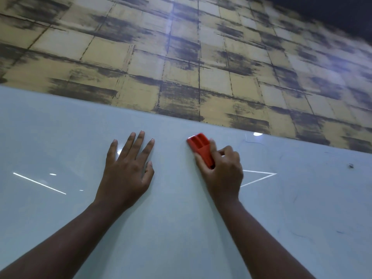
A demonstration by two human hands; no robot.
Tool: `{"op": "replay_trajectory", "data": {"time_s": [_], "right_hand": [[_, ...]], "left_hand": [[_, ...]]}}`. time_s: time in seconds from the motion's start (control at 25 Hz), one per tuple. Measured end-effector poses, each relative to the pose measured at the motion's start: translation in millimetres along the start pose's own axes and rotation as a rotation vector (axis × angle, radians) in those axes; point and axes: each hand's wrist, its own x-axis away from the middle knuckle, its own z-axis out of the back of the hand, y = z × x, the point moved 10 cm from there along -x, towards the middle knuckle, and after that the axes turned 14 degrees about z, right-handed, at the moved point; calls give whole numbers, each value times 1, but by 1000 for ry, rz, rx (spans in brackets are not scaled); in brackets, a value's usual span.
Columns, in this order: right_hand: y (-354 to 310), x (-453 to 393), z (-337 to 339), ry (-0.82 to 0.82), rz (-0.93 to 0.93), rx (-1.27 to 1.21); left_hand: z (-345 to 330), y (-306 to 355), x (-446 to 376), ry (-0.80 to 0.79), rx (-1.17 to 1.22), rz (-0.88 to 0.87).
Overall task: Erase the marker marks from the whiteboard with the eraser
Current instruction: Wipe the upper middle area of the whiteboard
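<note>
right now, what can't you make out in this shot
Head view only:
- Eraser: wiping face is turned to the whiteboard; lower part is under the right hand.
- Faint marks upper right: too thin to read.
- Small dark speck: too small.
- Left hand hides the board beneath.

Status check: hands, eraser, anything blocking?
Left hand flat on whiteboard. Right hand grips red eraser. Faint marks remain right. Nothing blocking.

Both bare forearms reach up and forward. The left hand (126, 170) lies flat with its fingers straight and spread, palm down. The right hand (223, 170) has its fingers and thumb curled in a grip, knuckles toward the camera.
</note>
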Motion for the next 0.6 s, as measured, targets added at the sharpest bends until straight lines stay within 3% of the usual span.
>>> {"op": "replay_trajectory", "data": {"time_s": [0.2,0.36,0.44,0.6], "right_hand": [[76,3,4,-35,-284,82],[46,4,-3,-76,-414,94],[-1,-8,-13,-100,-342,-21],[-96,-24,-30,-165,-21,-181]], "left_hand": [[-2,2,1,-16,-9,4],[-2,6,3,-20,-24,7],[-2,6,2,-18,-31,10],[-1,6,0,-14,-25,19]]}}
